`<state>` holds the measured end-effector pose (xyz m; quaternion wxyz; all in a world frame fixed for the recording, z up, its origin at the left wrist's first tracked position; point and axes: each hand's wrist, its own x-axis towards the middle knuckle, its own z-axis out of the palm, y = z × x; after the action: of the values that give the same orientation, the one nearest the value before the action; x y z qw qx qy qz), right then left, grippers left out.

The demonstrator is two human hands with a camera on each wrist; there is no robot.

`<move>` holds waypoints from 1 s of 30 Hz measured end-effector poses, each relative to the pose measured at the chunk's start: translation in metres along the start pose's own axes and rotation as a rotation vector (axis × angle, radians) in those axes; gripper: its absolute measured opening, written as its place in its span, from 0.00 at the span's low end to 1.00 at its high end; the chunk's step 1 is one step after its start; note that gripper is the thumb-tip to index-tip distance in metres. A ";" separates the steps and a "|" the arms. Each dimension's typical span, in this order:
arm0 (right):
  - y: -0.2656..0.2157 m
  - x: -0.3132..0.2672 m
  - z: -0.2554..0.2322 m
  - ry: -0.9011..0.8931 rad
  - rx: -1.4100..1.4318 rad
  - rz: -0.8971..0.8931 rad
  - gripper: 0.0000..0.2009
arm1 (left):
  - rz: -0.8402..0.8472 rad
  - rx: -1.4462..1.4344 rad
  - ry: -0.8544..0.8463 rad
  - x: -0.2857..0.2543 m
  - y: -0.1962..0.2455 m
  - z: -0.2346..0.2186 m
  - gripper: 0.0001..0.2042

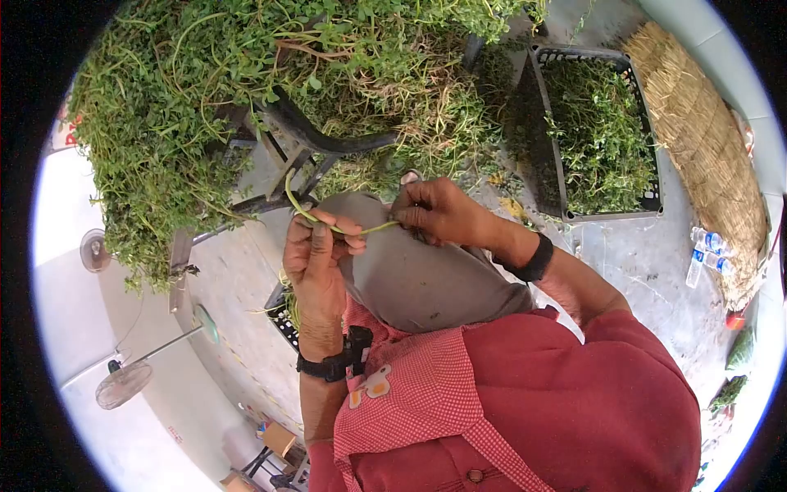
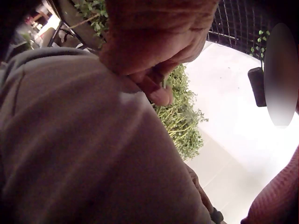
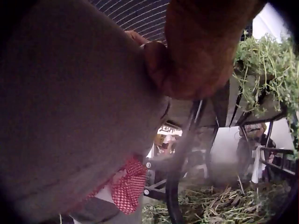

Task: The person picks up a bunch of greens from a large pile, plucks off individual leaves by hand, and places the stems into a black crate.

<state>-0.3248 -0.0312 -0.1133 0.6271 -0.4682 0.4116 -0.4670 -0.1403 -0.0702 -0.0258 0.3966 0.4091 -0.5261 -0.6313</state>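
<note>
A thin green stem stretches between the two hands, just over the grey trouser leg. My left hand pinches it with thumb and fingers, and its curved end sticks up past them. On the other side my right hand grips the stem's opposite end in curled fingers. In the left wrist view the left hand is close over the trouser leg, its grip mostly hidden. The right wrist view has the right hand dark, with its fingertips largely out of sight.
Leafy green stems are heaped high ahead and to the left. A black crate of greens stands at the right, beside a rolled straw mat. Black curved metal bars lie just beyond the hands. Plastic bottles are at far right.
</note>
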 end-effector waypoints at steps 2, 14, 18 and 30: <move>0.004 0.001 0.002 -0.002 0.157 0.209 0.07 | 0.035 -0.012 -0.029 0.000 -0.001 -0.003 0.06; 0.002 -0.013 -0.003 -0.016 0.511 0.165 0.08 | 0.011 -0.025 0.024 -0.003 -0.002 -0.005 0.06; 0.006 -0.015 0.000 -0.008 0.288 0.083 0.08 | 0.013 -0.028 0.031 -0.004 0.000 -0.005 0.06; 0.018 0.003 0.004 0.501 -0.146 0.133 0.11 | 0.060 0.180 -0.086 -0.007 -0.004 0.006 0.06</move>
<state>-0.3165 -0.0306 -0.1301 0.4998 -0.3538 0.6163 -0.4951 -0.1440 -0.0614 -0.0280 0.3541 0.3995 -0.6093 -0.5863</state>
